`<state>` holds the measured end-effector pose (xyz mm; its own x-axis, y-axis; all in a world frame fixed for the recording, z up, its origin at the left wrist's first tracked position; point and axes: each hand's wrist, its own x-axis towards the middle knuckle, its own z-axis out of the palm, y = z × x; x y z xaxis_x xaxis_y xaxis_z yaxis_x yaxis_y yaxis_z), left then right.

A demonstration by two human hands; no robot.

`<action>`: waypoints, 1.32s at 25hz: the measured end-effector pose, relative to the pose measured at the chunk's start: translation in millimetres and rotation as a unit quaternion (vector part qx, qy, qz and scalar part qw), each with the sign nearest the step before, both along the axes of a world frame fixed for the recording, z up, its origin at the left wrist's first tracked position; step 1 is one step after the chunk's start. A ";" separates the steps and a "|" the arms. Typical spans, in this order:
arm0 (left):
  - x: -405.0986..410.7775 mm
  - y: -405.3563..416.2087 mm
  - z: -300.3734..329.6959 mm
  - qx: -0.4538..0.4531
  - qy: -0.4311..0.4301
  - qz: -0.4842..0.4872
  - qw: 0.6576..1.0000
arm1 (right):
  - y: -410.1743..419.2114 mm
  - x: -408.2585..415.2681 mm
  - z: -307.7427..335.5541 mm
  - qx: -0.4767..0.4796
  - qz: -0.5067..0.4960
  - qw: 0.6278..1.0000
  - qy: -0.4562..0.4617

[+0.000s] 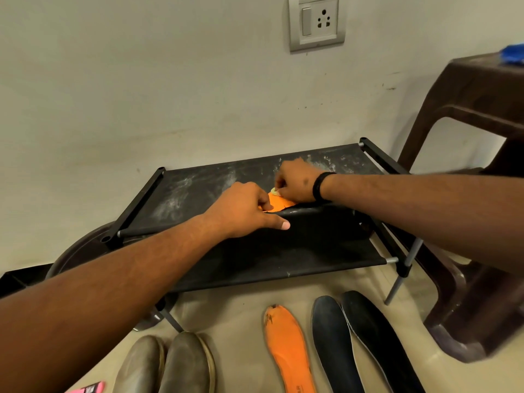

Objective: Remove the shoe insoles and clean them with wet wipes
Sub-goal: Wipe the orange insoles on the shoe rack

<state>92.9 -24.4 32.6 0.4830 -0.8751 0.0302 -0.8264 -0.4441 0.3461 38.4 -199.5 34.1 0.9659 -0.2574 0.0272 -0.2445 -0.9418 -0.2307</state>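
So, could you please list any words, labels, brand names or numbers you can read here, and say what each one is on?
None can be read with confidence.
Orange insole on the floor: small dark print near its heel end, too small to read.
Pink packet at the bottom edge: a dark label with light marks, blurred and cut off.
Wall socket: no lettering visible.
Pair of shoes and two dark insoles: no text visible.

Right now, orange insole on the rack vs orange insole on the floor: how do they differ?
The rack insole lies on the rack's top shelf, mostly hidden by both hands; the floor insole lies fully visible beside two dark insoles. The left hand pins the rack insole while the right hand holds a wipe at it; nothing touches the floor insole. Both are orange.
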 end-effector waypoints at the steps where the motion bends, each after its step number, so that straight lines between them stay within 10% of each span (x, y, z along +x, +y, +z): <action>1: -0.1 -0.8 0.7 0.004 0.005 0.002 1.000 | -6.0 -1.5 3.6 -0.005 -0.004 1.000 0.006; 5: -2.9 4.6 8.4 0.012 0.030 0.009 0.999 | -43.6 -9.3 12.7 -0.127 -0.107 0.986 0.007; 12: 8.9 1.4 21.0 0.056 -0.007 0.116 0.992 | -64.8 -8.4 14.4 0.056 -0.118 0.983 -0.127; 20: 17.9 21.2 67.8 0.156 0.030 0.118 0.980 | -40.4 -19.6 13.2 0.067 -0.041 0.990 -0.117; 33: -4.9 14.8 26.0 0.053 0.053 -0.010 0.997 | -9.1 -29.6 8.3 -0.028 0.026 0.999 -0.011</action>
